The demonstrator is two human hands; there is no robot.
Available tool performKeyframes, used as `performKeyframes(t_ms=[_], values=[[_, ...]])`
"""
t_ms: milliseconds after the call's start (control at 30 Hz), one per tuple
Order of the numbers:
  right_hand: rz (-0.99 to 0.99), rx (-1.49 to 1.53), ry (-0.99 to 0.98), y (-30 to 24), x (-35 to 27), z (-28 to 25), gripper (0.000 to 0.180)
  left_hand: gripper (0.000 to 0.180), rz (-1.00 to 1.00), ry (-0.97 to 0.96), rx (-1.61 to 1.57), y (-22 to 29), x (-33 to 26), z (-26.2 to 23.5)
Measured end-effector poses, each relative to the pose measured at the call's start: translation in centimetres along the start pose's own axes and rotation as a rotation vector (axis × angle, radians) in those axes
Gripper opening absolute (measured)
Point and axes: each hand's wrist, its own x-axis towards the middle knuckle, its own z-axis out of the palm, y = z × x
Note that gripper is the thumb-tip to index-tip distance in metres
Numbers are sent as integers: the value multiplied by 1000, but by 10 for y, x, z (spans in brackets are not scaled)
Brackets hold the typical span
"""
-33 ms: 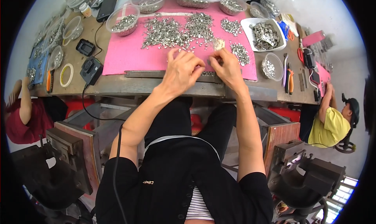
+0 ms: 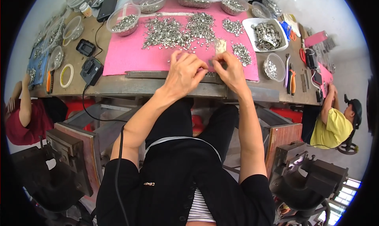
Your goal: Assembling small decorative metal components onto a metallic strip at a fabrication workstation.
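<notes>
The head view looks down on a workbench [image 2: 118, 86] covered by a pink mat [image 2: 138, 58]. The left hand [image 2: 185, 74] and right hand [image 2: 231, 70] meet at the mat's near edge, fingertips pinched together around a small metal piece [image 2: 210, 63] held between them, just above a dark metal bar [image 2: 158, 74]. Heaps of small silvery metal parts [image 2: 173, 28] lie on the mat beyond the hands. A white tray [image 2: 252, 26] of the same parts sits to the right, clear plastic bowls [image 2: 124, 18] farther back.

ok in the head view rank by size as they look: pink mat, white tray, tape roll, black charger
1. pink mat
2. white tray
3. black charger and tape roll: look alike in size, unranked.
</notes>
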Motion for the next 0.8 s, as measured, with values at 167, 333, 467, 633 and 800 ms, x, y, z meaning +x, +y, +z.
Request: performKeyframes(t_ms=[167, 333, 467, 633, 800], values=[[12, 29, -24, -6, -31, -5, 12, 12, 39, 20, 12, 6, -4, 12], [-137, -103, 66, -3, -37, 0, 18, 14, 56, 41, -61, 6, -4, 14], [-172, -130, 79, -1, -38, 3, 19, 15, 24, 48, -93, 2, -9, 12], [-76, -23, 58, -4, -39, 1, 12, 14, 12, 46, -36, 5, -10, 13], [-28, -9, 122, -5, -41, 11, 14, 14, -4, 81, -70, 5, -13, 14]])
